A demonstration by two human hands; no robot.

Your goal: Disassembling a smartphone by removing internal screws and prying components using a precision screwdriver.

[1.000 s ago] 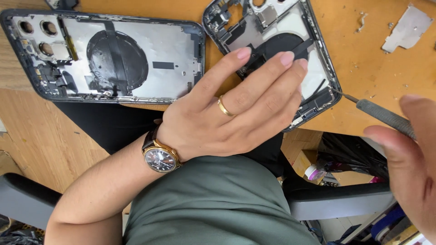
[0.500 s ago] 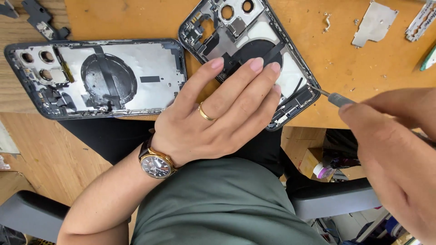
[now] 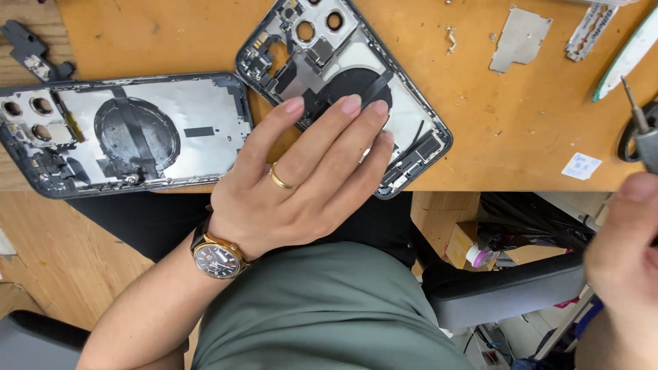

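My left hand (image 3: pixel 301 181), with a gold ring and a wristwatch (image 3: pixel 218 257), lies flat with its fingers pressing on an opened phone rear housing (image 3: pixel 315 48) that sits tilted at the desk's front edge. A second opened phone housing (image 3: pixel 123 133) lies to its left, overhanging the edge. My right hand (image 3: pixel 627 267) is at the far right, below the desk edge, closed around a small screwdriver (image 3: pixel 641 127) whose tip points up, away from the phone.
On the orange-brown desk (image 3: pixel 521 116) lie a small metal shield plate (image 3: pixel 519 38), a loose screw bracket (image 3: pixel 451 38), a razor blade (image 3: pixel 591 31), a white sticker (image 3: pixel 581 166) and black parts (image 3: pixel 31 48) at far left. A chair armrest (image 3: pixel 507 291) and clutter sit below.
My right hand has drawn the screwdriver away from the tilted phone's corner, out to the right. The view shifted, showing more of the desk. My left hand stays pressed on the housing.
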